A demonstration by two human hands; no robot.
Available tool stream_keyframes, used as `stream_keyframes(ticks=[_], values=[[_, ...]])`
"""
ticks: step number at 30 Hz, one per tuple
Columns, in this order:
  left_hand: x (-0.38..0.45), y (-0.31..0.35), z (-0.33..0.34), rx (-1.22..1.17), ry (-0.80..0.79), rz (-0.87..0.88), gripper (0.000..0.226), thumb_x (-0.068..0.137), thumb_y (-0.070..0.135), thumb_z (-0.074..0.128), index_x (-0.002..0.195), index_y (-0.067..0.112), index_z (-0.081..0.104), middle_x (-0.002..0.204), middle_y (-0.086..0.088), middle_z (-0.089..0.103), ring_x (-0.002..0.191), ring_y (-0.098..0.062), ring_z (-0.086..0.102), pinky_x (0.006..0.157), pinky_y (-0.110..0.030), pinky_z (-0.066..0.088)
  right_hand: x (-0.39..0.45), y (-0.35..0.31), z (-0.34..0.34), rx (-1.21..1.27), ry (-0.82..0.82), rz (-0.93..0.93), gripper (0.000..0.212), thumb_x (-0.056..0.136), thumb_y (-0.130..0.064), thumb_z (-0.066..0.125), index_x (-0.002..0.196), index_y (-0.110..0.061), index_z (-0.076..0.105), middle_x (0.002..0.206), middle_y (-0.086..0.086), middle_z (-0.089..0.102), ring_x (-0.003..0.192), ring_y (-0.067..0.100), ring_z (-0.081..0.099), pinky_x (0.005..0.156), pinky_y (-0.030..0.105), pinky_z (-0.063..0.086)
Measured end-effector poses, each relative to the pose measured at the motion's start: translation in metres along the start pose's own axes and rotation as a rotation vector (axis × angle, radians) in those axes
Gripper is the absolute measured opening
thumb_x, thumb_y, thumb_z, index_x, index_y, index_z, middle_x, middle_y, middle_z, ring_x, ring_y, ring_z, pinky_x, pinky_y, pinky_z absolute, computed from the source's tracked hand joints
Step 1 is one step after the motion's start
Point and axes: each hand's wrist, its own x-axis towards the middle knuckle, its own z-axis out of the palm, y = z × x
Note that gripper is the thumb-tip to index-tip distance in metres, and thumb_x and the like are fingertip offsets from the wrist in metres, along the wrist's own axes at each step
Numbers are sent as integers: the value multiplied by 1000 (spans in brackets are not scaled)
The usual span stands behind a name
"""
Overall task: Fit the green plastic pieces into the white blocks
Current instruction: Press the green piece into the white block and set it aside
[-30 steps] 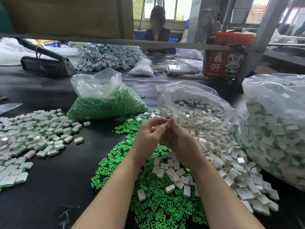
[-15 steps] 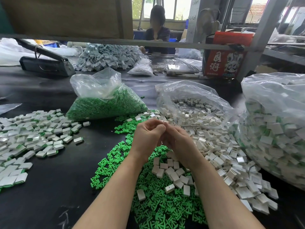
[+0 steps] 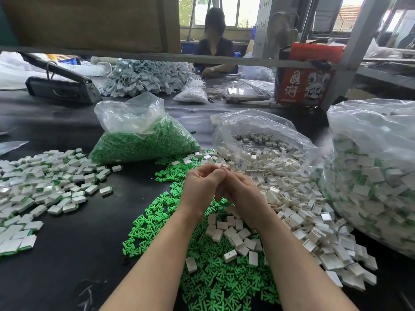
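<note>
1. Closest to the person, a heap of green pieces is lying on the black table, with loose white blocks sitting on top of it and spreading off to the right.
2. Just past that heap, the two hands are meeting in the air above it. The left hand is curling its fingers in, and the right hand is curling in against it. The fingertips are touching.
3. I am guessing they are pressing a green piece into a block between them, but the fingers are hiding it, so I cannot tell what each hand is holding or which way it is pointing.
4. For the next pick, I think the greens are sitting below the left hand and the blocks below and right of the right hand, so each hand is near its own kind.
5. To the left, well apart, a pile of finished blocks is showing green edges.
6. Farther back, a green bag and a white bag are lying open.
</note>
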Motion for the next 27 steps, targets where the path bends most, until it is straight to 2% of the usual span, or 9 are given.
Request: stream_keyframes(ticks=[7, 11, 14, 16, 18, 20, 23, 25, 27], values=[[-1, -1, 5, -92, -3, -31, 17, 82, 7, 58, 82, 0, 73, 76, -24, 60, 55, -24, 52, 49, -31, 43, -3, -1, 0, -75, 65, -16, 34, 100, -25, 48, 93, 2, 67, 63, -1, 53, 59, 11, 48, 55, 24, 41], [-2, -1, 4, -109, -23, -30, 27, 91, 0, 53, 77, 8, 75, 86, -27, 62, 60, -24, 54, 51, -31, 45, -2, -1, 1, -103, 83, -24, 31, 99, -26, 50, 86, -5, 69, 63, -1, 54, 59, 11, 49, 55, 24, 41], [-3, 0, 4, -123, -45, -39, 28, 89, 4, 57, 71, 14, 76, 92, -26, 65, 69, -27, 56, 54, -32, 46, -1, 1, 0, -143, 103, -31, 31, 99, -27, 52, 81, -9, 70, 66, 4, 55, 61, 14, 49, 56, 27, 42], [-4, 1, 5, -127, -48, -53, 17, 79, 11, 63, 68, 14, 76, 91, -23, 65, 70, -28, 55, 54, -32, 46, -1, 3, -1, -188, 113, -32, 32, 99, -28, 53, 80, -9, 71, 65, 4, 55, 61, 15, 50, 56, 28, 42], [-3, 1, 3, -135, -48, -56, 12, 76, 13, 64, 73, 10, 75, 89, -23, 64, 69, -27, 55, 53, -32, 46, 0, 4, 0, -188, 125, -33, 34, 98, -32, 54, 79, -10, 71, 63, 1, 55, 59, 13, 50, 55, 27, 42], [-2, -1, 1, -124, -63, -50, 13, 84, 9, 60, 78, 4, 72, 81, -21, 63, 64, -26, 55, 52, -31, 47, 0, 4, 1, -94, 121, -14, 43, 94, -42, 52, 80, -6, 70, 62, 0, 55, 58, 13, 49, 54, 24, 42], [1, -2, -5, -115, -100, -58, 19, 91, 6, 61, 77, 11, 74, 74, -11, 66, 62, -22, 60, 56, -28, 51, 1, 4, -1, 4, 102, 9, 71, 95, -56, 41, 99, 12, 60, 80, 18, 56, 73, 26, 47, 66, 36, 39], [3, -2, -9, -142, -124, -81, 12, 91, 11, 63, 89, 6, 74, 83, -13, 71, 70, -21, 65, 62, -28, 53, 2, 6, -3, 32, 107, 12, 64, 100, -50, 34, 102, 8, 61, 90, 20, 57, 81, 29, 47, 68, 37, 39], [4, -2, -13, -174, -158, -93, 18, 88, 15, 66, 97, 1, 73, 91, -16, 72, 77, -22, 68, 67, -27, 53, 4, 7, -5, 62, 117, 22, 51, 104, -39, 31, 96, -4, 68, 89, 18, 57, 81, 28, 47, 68, 34, 39]])
